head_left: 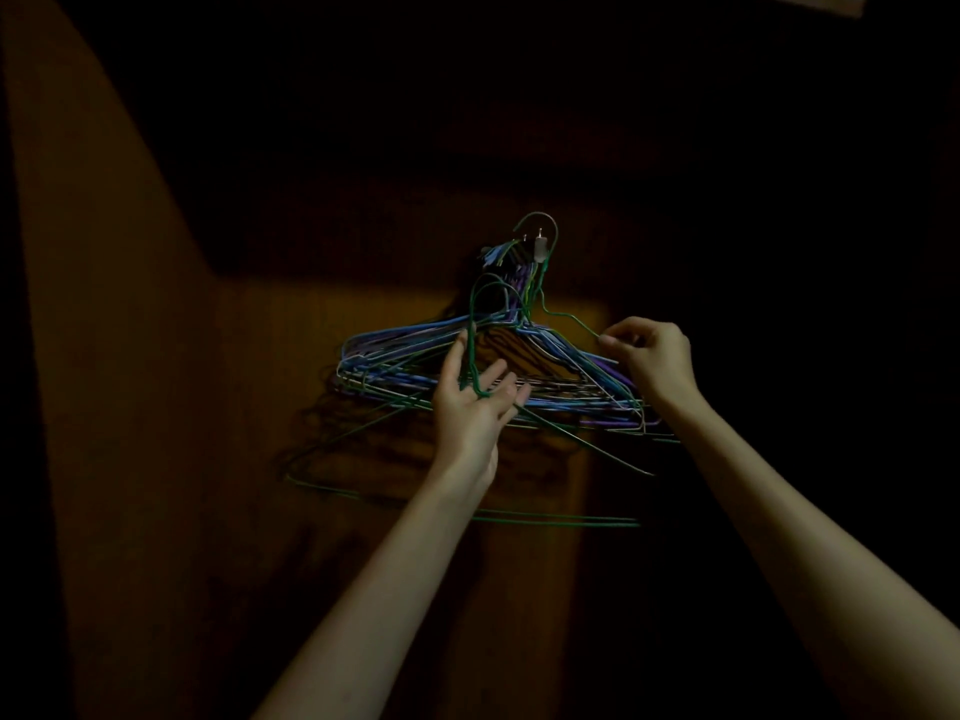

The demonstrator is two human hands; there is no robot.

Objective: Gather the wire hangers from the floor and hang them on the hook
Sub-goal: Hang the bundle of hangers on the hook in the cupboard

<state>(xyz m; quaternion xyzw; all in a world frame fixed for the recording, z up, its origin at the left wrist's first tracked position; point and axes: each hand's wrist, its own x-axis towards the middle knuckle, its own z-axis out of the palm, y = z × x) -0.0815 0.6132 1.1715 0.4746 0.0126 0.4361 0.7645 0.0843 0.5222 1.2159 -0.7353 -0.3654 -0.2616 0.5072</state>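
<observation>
Several blue, purple and white wire hangers (395, 356) hang in a bunch from a small metal hook (541, 246) on a dark wooden surface. My left hand (475, 402) is raised in front of the bunch, and the necks of green hangers (561, 521) run between its spread fingers; their bars hang low below the bunch. My right hand (652, 356) pinches the shoulder wire of another green hanger (569, 318), whose curved top loops over the hook.
The brown wooden panel (156, 407) fills the view, lit in the middle and black towards the edges. A pale strip (810, 0) shows at the top right corner. The scene is very dim.
</observation>
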